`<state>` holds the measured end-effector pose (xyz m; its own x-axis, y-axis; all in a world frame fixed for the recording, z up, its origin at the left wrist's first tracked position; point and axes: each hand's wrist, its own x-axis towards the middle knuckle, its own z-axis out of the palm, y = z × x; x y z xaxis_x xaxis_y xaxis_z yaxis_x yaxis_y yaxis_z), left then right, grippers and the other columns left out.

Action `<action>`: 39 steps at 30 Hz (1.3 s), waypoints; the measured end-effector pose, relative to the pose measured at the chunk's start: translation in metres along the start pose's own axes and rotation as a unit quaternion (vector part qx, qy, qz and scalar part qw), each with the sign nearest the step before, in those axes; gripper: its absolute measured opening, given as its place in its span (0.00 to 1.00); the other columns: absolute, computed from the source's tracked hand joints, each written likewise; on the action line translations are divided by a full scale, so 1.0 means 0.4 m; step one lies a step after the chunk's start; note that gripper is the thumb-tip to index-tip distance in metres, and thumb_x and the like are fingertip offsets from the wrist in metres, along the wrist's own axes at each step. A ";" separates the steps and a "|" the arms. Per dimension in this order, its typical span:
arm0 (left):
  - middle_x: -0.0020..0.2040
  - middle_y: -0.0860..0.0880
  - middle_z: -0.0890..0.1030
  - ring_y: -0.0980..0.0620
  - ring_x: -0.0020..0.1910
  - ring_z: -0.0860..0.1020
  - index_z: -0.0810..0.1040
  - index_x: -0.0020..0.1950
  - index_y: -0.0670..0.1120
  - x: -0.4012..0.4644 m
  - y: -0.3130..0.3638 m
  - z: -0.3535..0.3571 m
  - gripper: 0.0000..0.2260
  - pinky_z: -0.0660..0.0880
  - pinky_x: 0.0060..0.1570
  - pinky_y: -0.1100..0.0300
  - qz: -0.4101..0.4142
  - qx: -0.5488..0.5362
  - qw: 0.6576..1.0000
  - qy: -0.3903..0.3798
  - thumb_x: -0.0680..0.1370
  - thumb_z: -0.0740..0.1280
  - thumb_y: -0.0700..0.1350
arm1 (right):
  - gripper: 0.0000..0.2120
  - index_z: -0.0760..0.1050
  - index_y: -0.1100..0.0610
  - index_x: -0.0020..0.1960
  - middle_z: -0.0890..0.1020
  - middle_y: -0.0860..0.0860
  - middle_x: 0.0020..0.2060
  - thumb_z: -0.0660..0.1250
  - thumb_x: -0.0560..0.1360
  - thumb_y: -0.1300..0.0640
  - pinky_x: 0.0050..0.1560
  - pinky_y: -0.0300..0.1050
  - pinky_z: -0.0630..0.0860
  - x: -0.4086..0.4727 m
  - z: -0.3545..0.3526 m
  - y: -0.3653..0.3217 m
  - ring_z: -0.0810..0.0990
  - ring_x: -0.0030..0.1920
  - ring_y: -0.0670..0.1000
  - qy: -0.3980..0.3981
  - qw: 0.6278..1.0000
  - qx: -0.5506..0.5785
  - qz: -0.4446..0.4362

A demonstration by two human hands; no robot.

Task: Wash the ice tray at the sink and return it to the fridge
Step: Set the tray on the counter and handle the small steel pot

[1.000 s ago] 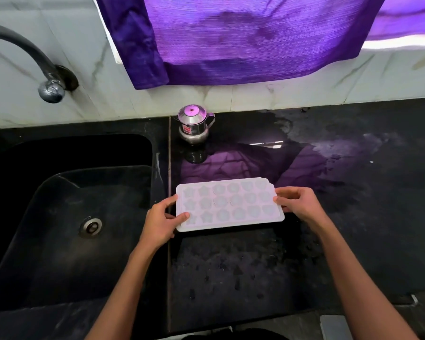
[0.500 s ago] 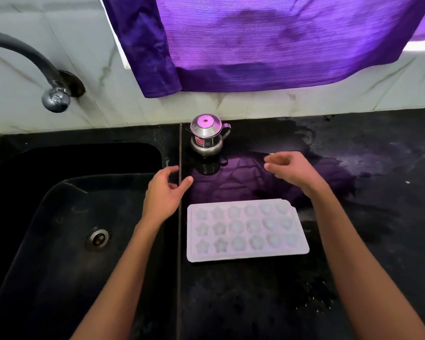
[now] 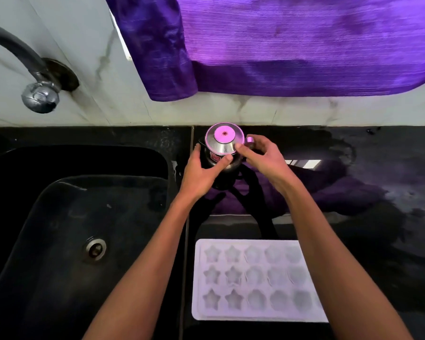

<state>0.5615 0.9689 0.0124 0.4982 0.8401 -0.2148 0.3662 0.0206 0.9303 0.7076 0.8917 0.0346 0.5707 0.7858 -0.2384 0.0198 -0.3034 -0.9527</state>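
Where black sink (image 3: pixel 59 241) fills left, tap (image 3: pixel 38 95) overhangs it. Left hand (image 3: pixel 201 170) cups steel pot (image 3: pixel 222 149), thumb curled across its front. Right hand (image 3: pixel 263 158) pinches pot's lid rim beside handle. Ice tray (image 3: pixel 253 280) flat on counter (image 3: pixel 378 241), nearer viewer, untouched, partly under right forearm.

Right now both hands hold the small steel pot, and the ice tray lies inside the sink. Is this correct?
Not quite. The head view shows the ice tray lying on the counter beside the sink, not inside it. The left hand and right hand do hold the small steel pot.
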 end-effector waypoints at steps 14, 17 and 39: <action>0.63 0.53 0.76 0.60 0.61 0.74 0.67 0.71 0.48 0.018 -0.014 0.031 0.29 0.71 0.59 0.68 0.043 -0.071 0.996 -0.015 0.73 0.71 0.54 | 0.14 0.72 0.58 0.49 0.82 0.52 0.45 0.74 0.69 0.57 0.60 0.51 0.76 0.034 -0.028 0.005 0.80 0.50 0.51 -0.078 0.994 0.069 0.031; 0.69 0.52 0.73 0.53 0.68 0.70 0.63 0.73 0.50 0.004 -0.011 0.035 0.41 0.67 0.68 0.50 0.041 -0.043 0.998 -0.015 0.66 0.68 0.68 | 0.15 0.71 0.60 0.51 0.82 0.53 0.45 0.73 0.70 0.58 0.55 0.43 0.79 0.003 -0.036 -0.002 0.81 0.50 0.51 -0.065 0.994 0.086 0.033; 0.65 0.55 0.72 0.61 0.62 0.73 0.65 0.65 0.61 -0.448 0.062 0.228 0.30 0.74 0.59 0.62 0.134 -0.152 0.974 -0.103 0.66 0.70 0.64 | 0.14 0.72 0.62 0.43 0.82 0.57 0.40 0.76 0.65 0.59 0.36 0.32 0.76 -0.539 -0.269 -0.029 0.81 0.40 0.49 0.077 0.996 0.025 0.023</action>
<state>0.5530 0.7694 0.0467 0.7021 0.7118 0.0224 -0.0324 0.0005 0.9995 0.6725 0.6680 0.1175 0.6895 0.6786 -0.2530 -0.0473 -0.3064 -0.9507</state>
